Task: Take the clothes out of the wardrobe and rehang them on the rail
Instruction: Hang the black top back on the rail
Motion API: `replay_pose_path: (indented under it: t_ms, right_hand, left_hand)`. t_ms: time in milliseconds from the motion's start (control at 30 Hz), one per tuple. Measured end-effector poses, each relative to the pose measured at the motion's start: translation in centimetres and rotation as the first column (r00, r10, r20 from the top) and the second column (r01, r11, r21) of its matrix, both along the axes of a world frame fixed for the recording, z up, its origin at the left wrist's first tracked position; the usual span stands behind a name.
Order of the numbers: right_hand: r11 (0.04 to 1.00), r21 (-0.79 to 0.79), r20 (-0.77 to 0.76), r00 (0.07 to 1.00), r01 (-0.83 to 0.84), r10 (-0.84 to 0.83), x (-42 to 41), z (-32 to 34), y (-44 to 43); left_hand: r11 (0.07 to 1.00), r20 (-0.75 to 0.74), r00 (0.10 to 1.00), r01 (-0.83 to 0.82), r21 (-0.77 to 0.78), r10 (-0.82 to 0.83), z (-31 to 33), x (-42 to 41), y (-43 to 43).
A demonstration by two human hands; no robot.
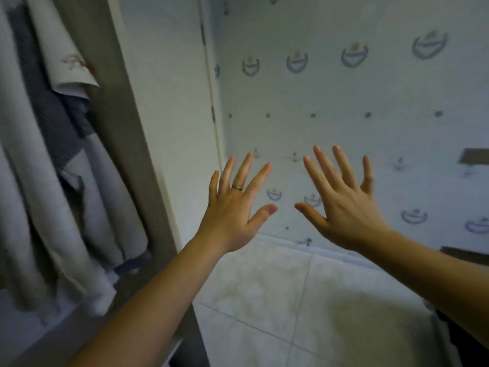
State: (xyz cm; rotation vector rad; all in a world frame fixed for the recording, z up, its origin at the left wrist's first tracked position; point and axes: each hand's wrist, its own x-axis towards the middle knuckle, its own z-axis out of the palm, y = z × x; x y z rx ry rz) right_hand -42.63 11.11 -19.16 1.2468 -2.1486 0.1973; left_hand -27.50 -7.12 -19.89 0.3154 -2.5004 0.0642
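Observation:
Several pale grey and dark blue clothes (53,160) hang inside the open wardrobe (137,144) on the left; the rail that carries them is out of view above. Both my hands are held up in front of me, fingers spread and straight, holding nothing. My left hand (235,205), with a ring on one finger, is just right of the wardrobe's side panel. My right hand (341,205) is level with it, a short gap between the two thumbs. Neither hand touches the clothes.
A white wall (344,107) with a repeating printed emblem pattern stands straight ahead. The floor (304,300) below is pale tile. A white door panel (172,75) runs beside the wardrobe frame. A dark shelf edge (473,154) juts in at the right.

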Motion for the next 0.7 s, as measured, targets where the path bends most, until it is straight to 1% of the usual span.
replay_pose_path:
  t_ms: [100,200,400,467,567,633,700]
  right_hand:
    - [0.991,0.027,0.067,0.989,0.134,-0.135,-3.8,-3.8,3.8]
    - [0.964,0.065,0.129,0.956,0.256,-0.263,-7.6,-7.2,7.3]
    - [0.870,0.178,0.213,0.845,0.460,-0.490,-15.6,-12.9,13.6]
    - [0.826,0.197,0.246,0.790,0.527,-0.562,-18.2,-14.2,15.3]
    - [0.747,0.218,0.312,0.680,0.628,-0.663,-21.8,-15.7,17.3]
    - [0.670,0.241,0.350,0.581,0.702,-0.735,-24.3,-16.8,18.7]
    - [0.586,0.264,0.385,0.473,0.766,-0.792,-26.6,-17.8,19.9]
  left_hand:
    - [0.995,0.069,0.994,0.085,0.060,-0.089,-3.5,-5.4,2.4]
    - [0.981,0.142,0.974,0.159,0.113,-0.175,-6.9,-11.4,4.7]
    - [0.922,0.244,0.898,0.312,0.229,-0.365,-12.6,-24.2,9.2]
    - [0.899,0.289,0.858,0.361,0.248,-0.425,-14.1,-28.7,10.6]
    - [0.835,0.346,0.762,0.465,0.295,-0.547,-16.2,-34.8,12.4]
    - [0.777,0.359,0.693,0.510,0.370,-0.625,-17.4,-39.1,13.7]
    - [0.723,0.378,0.618,0.555,0.413,-0.690,-18.4,-43.4,15.1]
